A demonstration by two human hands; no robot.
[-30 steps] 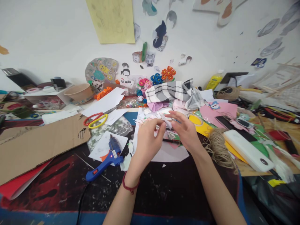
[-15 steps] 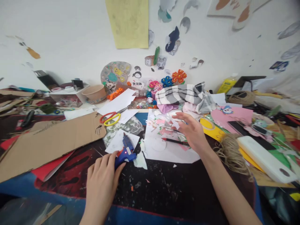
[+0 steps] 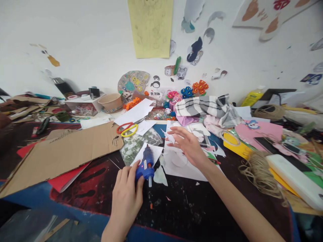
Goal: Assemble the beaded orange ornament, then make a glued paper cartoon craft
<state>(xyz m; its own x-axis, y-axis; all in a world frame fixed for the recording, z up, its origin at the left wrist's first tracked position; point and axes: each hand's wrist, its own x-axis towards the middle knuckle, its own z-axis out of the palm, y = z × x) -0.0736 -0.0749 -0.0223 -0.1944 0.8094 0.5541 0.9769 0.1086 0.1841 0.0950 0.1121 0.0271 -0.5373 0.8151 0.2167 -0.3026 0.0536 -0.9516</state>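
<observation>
Left hand (image 3: 127, 195) had its fingers curled snug round the blue glue gun (image 3: 147, 164), nozzle aimed away over a white paper square (image 3: 157, 152). Right hand (image 3: 190, 148) was over the bigger white sheet (image 3: 176, 169), fingers half open and kinda spread, pointy paper scrap (image 3: 168, 135) right at the tips. Couldn't tell if it was actually pinched. Scissors (image 3: 129, 130) lay beyond the gun, near the cardboard (image 3: 70, 158).
</observation>
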